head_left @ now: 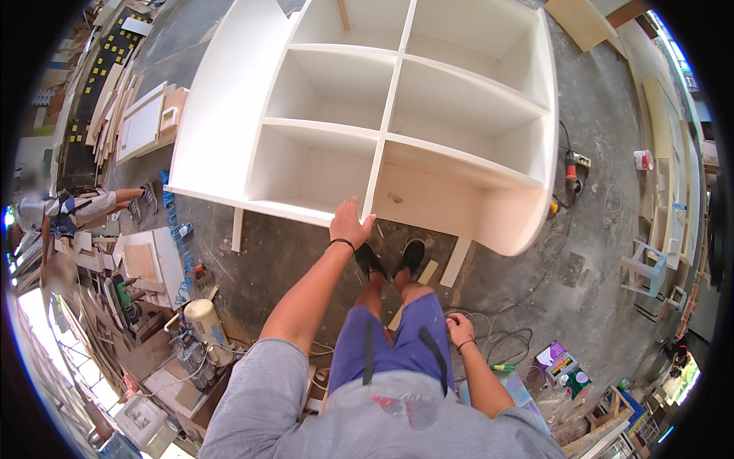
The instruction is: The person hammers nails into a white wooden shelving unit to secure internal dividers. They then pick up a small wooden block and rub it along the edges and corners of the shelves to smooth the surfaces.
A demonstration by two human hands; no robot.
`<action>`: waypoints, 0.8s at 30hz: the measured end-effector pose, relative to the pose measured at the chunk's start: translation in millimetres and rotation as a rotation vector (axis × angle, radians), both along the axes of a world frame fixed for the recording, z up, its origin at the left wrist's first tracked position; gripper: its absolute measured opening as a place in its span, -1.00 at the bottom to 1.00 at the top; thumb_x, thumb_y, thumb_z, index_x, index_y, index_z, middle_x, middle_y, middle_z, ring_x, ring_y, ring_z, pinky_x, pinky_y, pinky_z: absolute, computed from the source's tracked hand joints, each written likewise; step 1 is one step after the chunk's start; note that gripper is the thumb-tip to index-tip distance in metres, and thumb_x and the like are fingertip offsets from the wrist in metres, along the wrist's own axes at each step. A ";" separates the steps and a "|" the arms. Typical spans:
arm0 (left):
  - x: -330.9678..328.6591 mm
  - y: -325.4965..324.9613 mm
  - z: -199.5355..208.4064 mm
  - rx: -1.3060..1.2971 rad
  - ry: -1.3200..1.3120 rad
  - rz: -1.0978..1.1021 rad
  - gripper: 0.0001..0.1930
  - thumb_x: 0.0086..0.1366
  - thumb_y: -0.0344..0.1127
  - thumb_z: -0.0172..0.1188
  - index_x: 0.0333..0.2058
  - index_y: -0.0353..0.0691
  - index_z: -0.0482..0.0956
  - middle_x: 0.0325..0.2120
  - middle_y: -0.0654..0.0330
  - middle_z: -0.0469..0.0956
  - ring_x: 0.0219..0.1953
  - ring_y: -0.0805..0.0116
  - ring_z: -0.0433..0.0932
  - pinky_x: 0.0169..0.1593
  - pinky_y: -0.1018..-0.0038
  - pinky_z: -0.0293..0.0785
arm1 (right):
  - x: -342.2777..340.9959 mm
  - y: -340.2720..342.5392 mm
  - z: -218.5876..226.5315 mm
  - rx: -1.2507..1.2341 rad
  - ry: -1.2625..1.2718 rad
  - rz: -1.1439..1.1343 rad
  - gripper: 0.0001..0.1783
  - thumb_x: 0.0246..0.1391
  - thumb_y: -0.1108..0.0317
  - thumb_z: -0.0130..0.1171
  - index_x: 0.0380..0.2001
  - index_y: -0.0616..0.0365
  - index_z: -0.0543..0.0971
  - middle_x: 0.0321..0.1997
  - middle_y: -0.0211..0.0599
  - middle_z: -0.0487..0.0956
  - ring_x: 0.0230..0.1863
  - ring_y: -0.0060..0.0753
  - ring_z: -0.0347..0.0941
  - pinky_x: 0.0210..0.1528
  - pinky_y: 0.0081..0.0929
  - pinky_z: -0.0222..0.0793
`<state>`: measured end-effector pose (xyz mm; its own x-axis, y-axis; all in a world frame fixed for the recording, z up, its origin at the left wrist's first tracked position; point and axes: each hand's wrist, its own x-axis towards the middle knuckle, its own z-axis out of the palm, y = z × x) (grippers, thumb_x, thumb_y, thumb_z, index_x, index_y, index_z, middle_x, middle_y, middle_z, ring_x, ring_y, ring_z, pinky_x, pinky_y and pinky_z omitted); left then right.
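White cabinet [386,115] stands before us on the workshop floor [501,275], its bays facing us, one bay [428,195] in bare wood tone. Our left hand [352,223] lies on the near edge by the divider, fingers loosely spread, thumb apart; we judge it a light, steadying touch. Our right hand [460,329] hangs beside the thigh, fingers curled; we cannot tell whether it holds anything. Wood strips [237,229] [456,262] poke out below the near edge, perhaps to keep the cabinet off the floor; their far ends are hidden. The upper frame edge cuts off the cabinet's far end. The left fingertips' underside is out of sight.
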<state>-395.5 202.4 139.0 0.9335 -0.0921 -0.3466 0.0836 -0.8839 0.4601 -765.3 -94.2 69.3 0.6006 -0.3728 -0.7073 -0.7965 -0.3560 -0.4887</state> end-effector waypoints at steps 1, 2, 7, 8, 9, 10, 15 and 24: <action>13.5 -4.5 -11.2 0.013 -0.009 -0.010 -0.30 0.18 0.02 0.21 0.16 -0.34 0.28 0.08 -0.12 0.40 0.14 -0.04 0.37 0.16 0.21 0.34 | 14.6 4.8 -20.0 0.001 0.022 0.031 -0.80 0.08 0.35 0.21 -0.23 0.19 0.60 -0.44 -0.34 0.60 -0.49 -0.54 0.50 -0.39 -0.50 0.45; 20.2 -6.3 -28.8 0.027 0.004 -0.025 -0.31 0.19 0.02 0.19 0.16 -0.33 0.28 0.06 -0.11 0.42 0.10 -0.04 0.41 0.13 0.22 0.37 | 22.4 10.3 -46.5 -0.080 -0.130 0.159 -0.83 0.09 0.35 0.20 -0.26 0.16 0.60 -0.44 -0.34 0.60 -0.50 -0.54 0.50 -0.40 -0.48 0.44; 17.6 11.8 -104.0 -0.068 0.157 0.026 -0.42 0.23 -0.03 0.14 0.07 -0.38 0.36 -0.11 -0.14 0.52 -0.07 -0.08 0.52 0.00 0.16 0.45 | 115.6 40.7 -160.3 0.257 0.172 -0.020 -0.88 0.16 0.36 0.08 -0.37 0.15 0.56 -0.51 -0.37 0.54 -0.59 -0.55 0.44 -0.49 -0.49 0.37; 15.3 -4.4 -108.7 -0.054 0.149 -0.011 -0.45 0.23 -0.06 0.13 0.05 -0.38 0.38 -0.15 -0.14 0.54 -0.10 -0.09 0.54 -0.02 0.15 0.46 | 104.4 25.6 -221.5 0.207 0.030 0.023 -0.88 0.17 0.35 0.08 -0.38 0.12 0.56 -0.53 -0.41 0.53 -0.60 -0.56 0.43 -0.50 -0.49 0.36; 14.4 -5.9 -103.1 0.012 0.134 -0.027 -0.48 0.24 -0.08 0.13 0.03 -0.38 0.40 -0.18 -0.14 0.55 -0.13 -0.10 0.55 -0.04 0.14 0.47 | 128.5 37.1 -237.6 0.208 -0.042 0.019 -0.89 0.16 0.35 0.08 -0.38 0.11 0.56 -0.55 -0.44 0.50 -0.60 -0.56 0.41 -0.51 -0.50 0.35; 18.5 -14.2 -95.3 -0.009 0.127 0.006 -0.51 0.17 -0.16 0.15 0.01 -0.35 0.43 -0.23 -0.12 0.56 -0.20 -0.11 0.57 -0.12 0.13 0.49 | 148.1 35.4 -264.5 0.329 0.012 -0.135 -0.89 0.13 0.32 0.12 -0.37 0.11 0.56 -0.57 -0.47 0.48 -0.60 -0.56 0.38 -0.50 -0.51 0.35; 22.3 -25.6 -95.4 0.002 0.020 0.015 -0.59 0.04 -0.34 0.15 -0.09 -0.35 0.51 -0.40 -0.06 0.58 -0.43 0.08 0.60 -0.31 0.28 0.53 | 231.5 20.6 -400.3 0.180 0.102 0.096 -0.79 0.12 0.21 0.14 -0.24 0.07 0.57 -0.49 -0.28 0.57 -0.51 -0.38 0.51 -0.38 -0.38 0.45; 21.3 -24.6 -100.4 0.021 0.040 0.009 -0.48 -0.07 -0.36 0.17 -0.05 -0.38 0.46 -0.43 -0.01 0.57 -0.49 0.16 0.61 -0.36 0.38 0.59 | 366.2 67.7 -456.2 -0.195 0.012 0.627 -0.61 0.14 0.17 0.10 0.06 -0.16 0.49 0.38 -0.10 0.13 0.38 0.04 0.09 0.18 -0.02 0.37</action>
